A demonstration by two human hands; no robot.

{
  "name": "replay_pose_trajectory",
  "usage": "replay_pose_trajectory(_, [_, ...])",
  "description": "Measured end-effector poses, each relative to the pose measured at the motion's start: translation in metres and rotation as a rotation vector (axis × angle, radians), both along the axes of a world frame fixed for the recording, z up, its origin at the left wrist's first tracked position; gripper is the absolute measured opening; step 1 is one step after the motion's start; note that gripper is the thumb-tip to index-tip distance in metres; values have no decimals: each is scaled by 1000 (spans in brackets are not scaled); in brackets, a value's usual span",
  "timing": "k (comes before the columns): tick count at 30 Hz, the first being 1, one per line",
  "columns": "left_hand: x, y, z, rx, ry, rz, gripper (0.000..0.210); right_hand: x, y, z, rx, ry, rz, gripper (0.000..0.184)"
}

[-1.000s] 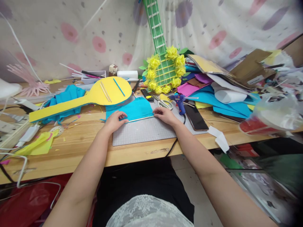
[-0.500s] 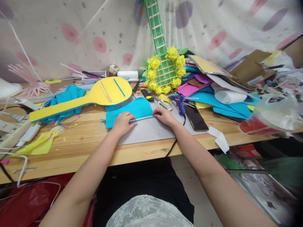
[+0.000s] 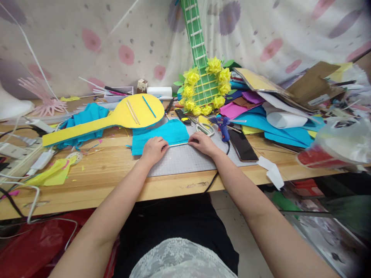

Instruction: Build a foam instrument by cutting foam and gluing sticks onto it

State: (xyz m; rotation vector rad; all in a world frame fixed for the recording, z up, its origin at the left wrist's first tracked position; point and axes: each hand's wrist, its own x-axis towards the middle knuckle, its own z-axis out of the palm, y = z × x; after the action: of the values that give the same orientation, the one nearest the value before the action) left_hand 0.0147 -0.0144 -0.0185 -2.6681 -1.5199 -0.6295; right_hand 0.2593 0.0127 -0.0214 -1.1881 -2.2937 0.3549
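- The left hand point(image 3: 155, 150) is held low over the bench point(image 3: 110, 166), its fingers drawn together on a pale stick point(image 3: 178, 145) near one end.
- The stick's other end is pinched between the thumb and fingers of the right hand point(image 3: 202, 143), set narrow.
- The stick is kept level between the two hands, along the near edge of the blue paper point(image 3: 159, 135), which is spread partly over a grey mat point(image 3: 182, 160).
- The step in hand is judged to be the lining-up or rolling of the stick in that edge; whether any paper has been wound on cannot be told.
- For the next move, even pressure from both hands appears to be called for, so that the stick is kept straight and the thin paper is not creased or torn.
- Behind the left hand, a yellow board point(image 3: 142, 110) is topped by a blue stick point(image 3: 149, 107) and two pale ones.
- Beyond the right hand, scissors point(image 3: 207, 131), a glue gun point(image 3: 223, 129) and a phone point(image 3: 243, 146) are laid within reach.
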Motion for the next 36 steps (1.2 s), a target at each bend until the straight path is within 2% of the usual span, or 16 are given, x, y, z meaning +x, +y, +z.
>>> replay_pose_trajectory(9, [-1, 0, -3, 34, 4, -12, 23, -1, 3, -5, -7, -44, -32, 10])
replay_pose_trajectory(14, [-1, 0, -4, 53, -26, -15, 34, -3, 5, -8, -4, -72, -62, 12])
replay_pose_trajectory(18, [-1, 1, -4, 38, -13, -4, 21, -4, 6, -8, 1, -71, -72, 13])
replay_pose_trajectory(27, [1, 3, 1, -81, -85, 35, 15, -1, 0, -4, -23, -7, -34, 10])
replay_pose_trajectory(36, [0, 18, 9, -251, -142, 88, 12, -5, 5, -4, -42, 20, -42, 8])
